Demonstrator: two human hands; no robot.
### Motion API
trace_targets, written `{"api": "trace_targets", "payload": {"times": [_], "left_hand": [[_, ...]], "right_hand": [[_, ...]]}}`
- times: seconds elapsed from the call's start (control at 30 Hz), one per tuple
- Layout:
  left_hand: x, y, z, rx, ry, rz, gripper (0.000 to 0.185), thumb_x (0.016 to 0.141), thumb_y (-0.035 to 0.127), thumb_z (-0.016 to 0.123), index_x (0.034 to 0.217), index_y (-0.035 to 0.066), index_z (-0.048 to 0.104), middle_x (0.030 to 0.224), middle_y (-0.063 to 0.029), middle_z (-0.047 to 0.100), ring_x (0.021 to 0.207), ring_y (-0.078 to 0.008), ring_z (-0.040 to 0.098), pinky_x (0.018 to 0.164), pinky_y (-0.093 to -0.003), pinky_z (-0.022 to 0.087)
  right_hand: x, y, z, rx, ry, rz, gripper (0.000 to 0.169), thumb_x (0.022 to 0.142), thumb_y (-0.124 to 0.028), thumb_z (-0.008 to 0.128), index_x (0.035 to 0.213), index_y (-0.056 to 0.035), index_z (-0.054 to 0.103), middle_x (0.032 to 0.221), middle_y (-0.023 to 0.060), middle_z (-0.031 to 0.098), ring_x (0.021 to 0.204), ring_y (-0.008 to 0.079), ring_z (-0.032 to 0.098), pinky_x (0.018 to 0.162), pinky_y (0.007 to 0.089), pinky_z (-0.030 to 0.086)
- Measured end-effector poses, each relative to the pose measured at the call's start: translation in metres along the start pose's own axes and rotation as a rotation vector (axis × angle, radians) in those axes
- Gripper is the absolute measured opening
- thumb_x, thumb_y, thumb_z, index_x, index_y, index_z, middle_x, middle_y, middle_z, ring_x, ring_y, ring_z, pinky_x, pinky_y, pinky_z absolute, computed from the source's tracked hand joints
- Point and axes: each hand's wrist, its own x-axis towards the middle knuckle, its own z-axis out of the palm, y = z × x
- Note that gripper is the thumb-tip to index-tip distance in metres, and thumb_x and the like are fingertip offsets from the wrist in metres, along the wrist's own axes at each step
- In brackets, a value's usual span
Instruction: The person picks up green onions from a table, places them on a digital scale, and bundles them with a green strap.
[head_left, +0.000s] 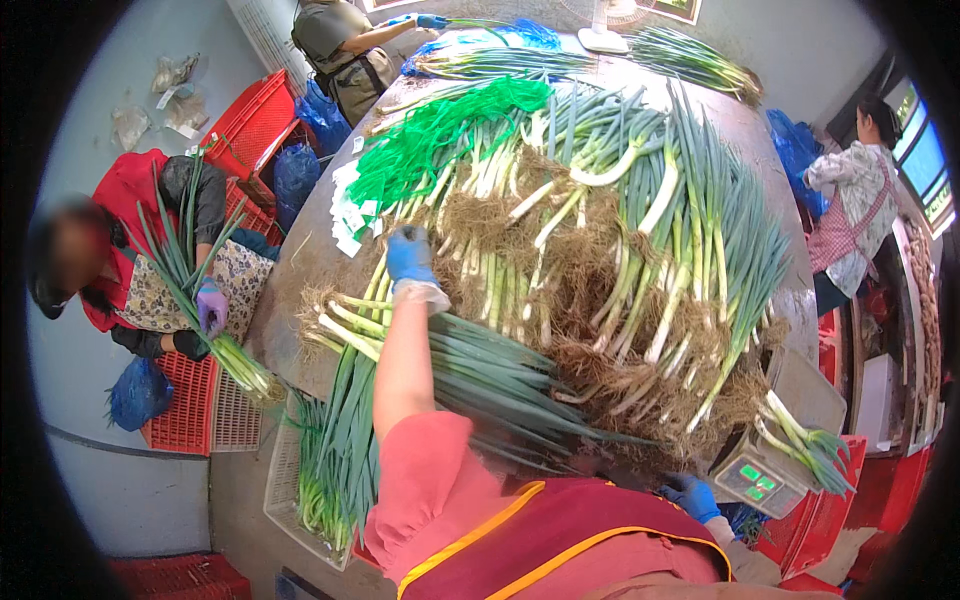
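My left hand (409, 256), in a blue glove, reaches over the table among the roots and white stems of the spring onions; whether its fingers hold anything is hidden. Under my left forearm lies a bunch of spring onions (495, 364), its roots to the left and its green leaves to the right. A large heap of spring onions (645, 202) with brown roots covers the middle of the table. Low on the right, my right hand (694, 496), also blue-gloved, is beside my apron near the digital scale (757, 480), and its fingers are partly hidden.
Green net bags (450, 135) and white tags (349, 214) lie at the table's left. A few spring onions (806, 442) rest on the scale. A pale crate (281, 480) stands below left. One person at left holds spring onions; others stand at the far end and right.
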Motion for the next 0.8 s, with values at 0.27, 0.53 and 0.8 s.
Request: {"api": "trace_targets", "payload": {"times": [0.27,0.53,0.8], "left_hand": [[0.083,-0.059,0.0,-0.1,-0.011,-0.241,0.042,0.078,0.024,0.064,0.108,-0.005,0.054,0.1,-0.0232,0.061,0.088,-0.0354,0.062,0.073,-0.0435,0.049],[0.123,-0.082,0.022,0.195,-0.118,-0.272,0.041,0.081,0.026,0.06,0.11,-0.001,0.049,0.09,-0.0187,0.063,0.08,-0.0316,0.063,0.063,-0.0404,0.05],[0.138,-0.084,0.017,-0.072,-0.017,-0.438,0.04,0.093,0.03,0.041,0.119,0.0,0.047,0.11,-0.0198,0.058,0.09,-0.0332,0.061,0.067,-0.0425,0.05]], "right_hand": [[0.024,-0.035,-0.014,-0.073,-0.177,0.089,0.046,0.081,-0.041,0.057,0.113,-0.0071,0.059,0.108,0.0187,0.06,0.099,0.0347,0.058,0.085,0.0394,0.046],[0.053,-0.04,-0.01,-0.128,-0.258,0.103,0.047,0.082,-0.045,0.054,0.109,-0.007,0.06,0.107,0.0201,0.06,0.098,0.0357,0.058,0.084,0.0407,0.046],[0.062,-0.025,-0.003,-0.167,-0.289,0.085,0.047,0.082,-0.046,0.054,0.108,-0.0069,0.06,0.105,0.0206,0.06,0.094,0.0365,0.058,0.082,0.0424,0.046]]}}
